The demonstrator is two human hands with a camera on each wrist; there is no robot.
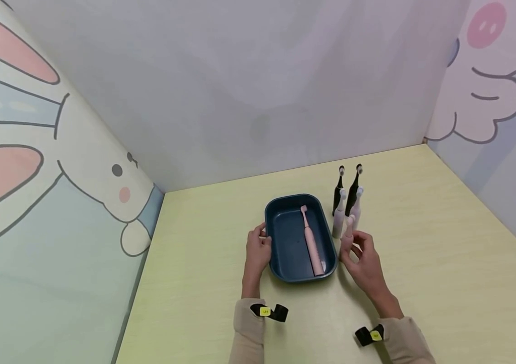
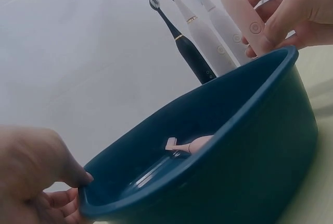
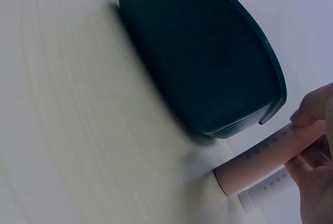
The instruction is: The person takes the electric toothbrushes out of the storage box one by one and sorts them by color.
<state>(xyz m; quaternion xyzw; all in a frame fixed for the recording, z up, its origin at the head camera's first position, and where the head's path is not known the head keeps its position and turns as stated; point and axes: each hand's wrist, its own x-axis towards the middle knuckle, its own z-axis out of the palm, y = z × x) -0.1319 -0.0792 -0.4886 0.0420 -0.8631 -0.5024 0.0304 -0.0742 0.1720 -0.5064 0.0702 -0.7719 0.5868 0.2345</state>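
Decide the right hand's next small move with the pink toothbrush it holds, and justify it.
Probably lift the upright pink electric toothbrush and lay it in the dark blue plastic tray: the right hand grips it, another pink one lies inside, and the left hand steadies the rim.

Staged booth w/ cartoon wall panels [image 1: 48, 167] (bunny, pig), pale tabletop [image 1: 421, 263].

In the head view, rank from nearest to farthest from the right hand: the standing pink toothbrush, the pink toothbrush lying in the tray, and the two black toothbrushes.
1. Standing pink toothbrush: held in the right hand, beside the blue tray.
2. Pink toothbrush in the tray: lying just left of that hand.
3. Black toothbrushes: upright at the back of the group; the pair is too close to split.
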